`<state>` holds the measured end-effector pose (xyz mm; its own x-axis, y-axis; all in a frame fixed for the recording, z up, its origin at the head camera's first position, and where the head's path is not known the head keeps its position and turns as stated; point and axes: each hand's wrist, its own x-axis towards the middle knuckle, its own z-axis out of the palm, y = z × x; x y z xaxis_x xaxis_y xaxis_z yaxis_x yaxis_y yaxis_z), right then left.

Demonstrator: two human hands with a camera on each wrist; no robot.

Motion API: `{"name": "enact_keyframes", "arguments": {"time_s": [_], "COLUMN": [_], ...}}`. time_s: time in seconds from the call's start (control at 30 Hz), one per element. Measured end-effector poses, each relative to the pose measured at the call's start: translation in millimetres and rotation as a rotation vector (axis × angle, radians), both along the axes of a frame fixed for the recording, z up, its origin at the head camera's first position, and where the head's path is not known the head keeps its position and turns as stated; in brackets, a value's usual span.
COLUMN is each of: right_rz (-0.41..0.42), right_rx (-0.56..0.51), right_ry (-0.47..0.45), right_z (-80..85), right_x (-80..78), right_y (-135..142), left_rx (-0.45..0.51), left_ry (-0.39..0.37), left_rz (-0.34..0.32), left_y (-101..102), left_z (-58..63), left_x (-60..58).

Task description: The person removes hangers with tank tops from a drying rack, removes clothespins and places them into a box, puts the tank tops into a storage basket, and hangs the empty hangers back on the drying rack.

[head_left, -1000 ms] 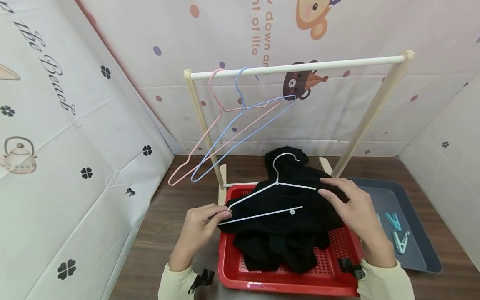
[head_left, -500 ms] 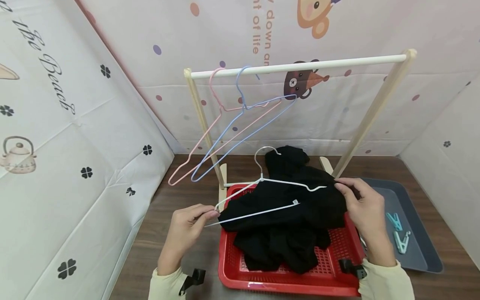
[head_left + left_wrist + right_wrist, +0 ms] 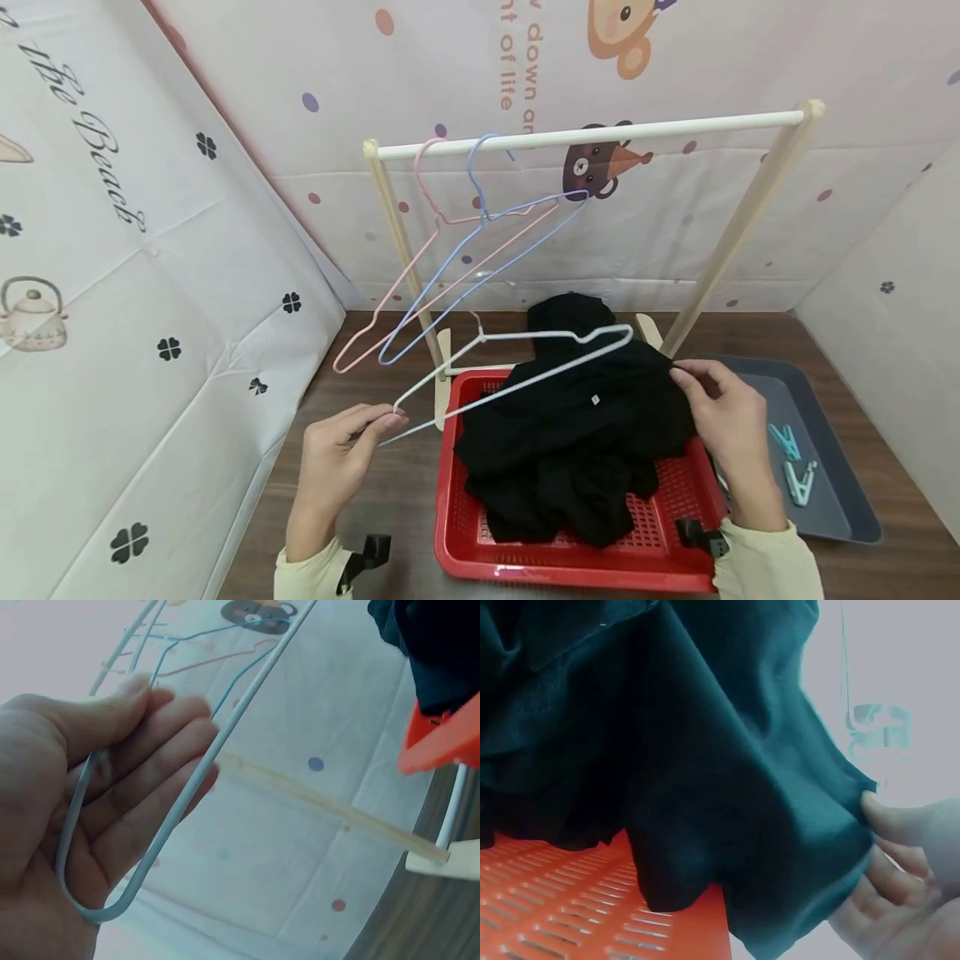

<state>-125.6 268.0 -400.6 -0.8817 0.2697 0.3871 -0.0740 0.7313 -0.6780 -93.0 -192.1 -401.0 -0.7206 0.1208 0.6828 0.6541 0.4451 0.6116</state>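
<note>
My left hand (image 3: 337, 454) pinches a white hanger (image 3: 540, 379) near its left end, between thumb and fingers. In the left wrist view the hanger's rounded end (image 3: 97, 911) lies over the palm. The rest of the hanger reaches right, over a black garment (image 3: 570, 433) with a small white tag. My right hand (image 3: 723, 417) pinches the garment's right edge. From the right wrist, the black cloth (image 3: 757, 787) is drawn out sideways to the fingertips. The garment lies heaped in a red basket (image 3: 600, 575), with part of it hanging past the basket's far rim.
Behind the basket stands a wooden rack with a white rail (image 3: 637, 131). A pink hanger (image 3: 408, 271) and a blue hanger (image 3: 442, 275) hang at its left. On the right, a grey tray (image 3: 840, 475) holds teal clips (image 3: 800, 483). Printed sheets surround the table.
My left hand has drawn the white hanger leftward, and its right end has come out from the black garment. My right hand has closed on the garment's edge and stayed there.
</note>
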Motion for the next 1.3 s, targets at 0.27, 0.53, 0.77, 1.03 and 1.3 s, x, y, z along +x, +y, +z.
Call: {"name": "enact_keyframes", "arguments": {"time_s": [0.27,0.53,0.77,1.03,1.3], "right_rz": [0.283,0.421,0.555,0.585,0.604], "right_rx": [0.119,0.149,0.17,0.181,0.17], "right_ry": [-0.106,-0.222,-0.305,-0.342,-0.365], "right_z": [-4.3,-7.5,-10.8,-11.9,-12.3], "right_x": [-0.6,-0.1,-1.4,-2.1,-3.1], "right_y": [-8.3,-21.2,-31.7,-34.4,-35.6], "left_rx": [0.109,0.129,0.145,0.12,0.155], "left_ry": [0.061,0.049,0.067,0.089,0.1], "left_rz": [0.04,0.122,0.139,0.149,0.135], "left_y": [21.7,36.6,46.2,56.8,62.7], "left_z": [3.7,16.2,32.9,48.3,58.5], "left_x": [-11.6,-26.2,-37.9,-53.6,-65.0]}}
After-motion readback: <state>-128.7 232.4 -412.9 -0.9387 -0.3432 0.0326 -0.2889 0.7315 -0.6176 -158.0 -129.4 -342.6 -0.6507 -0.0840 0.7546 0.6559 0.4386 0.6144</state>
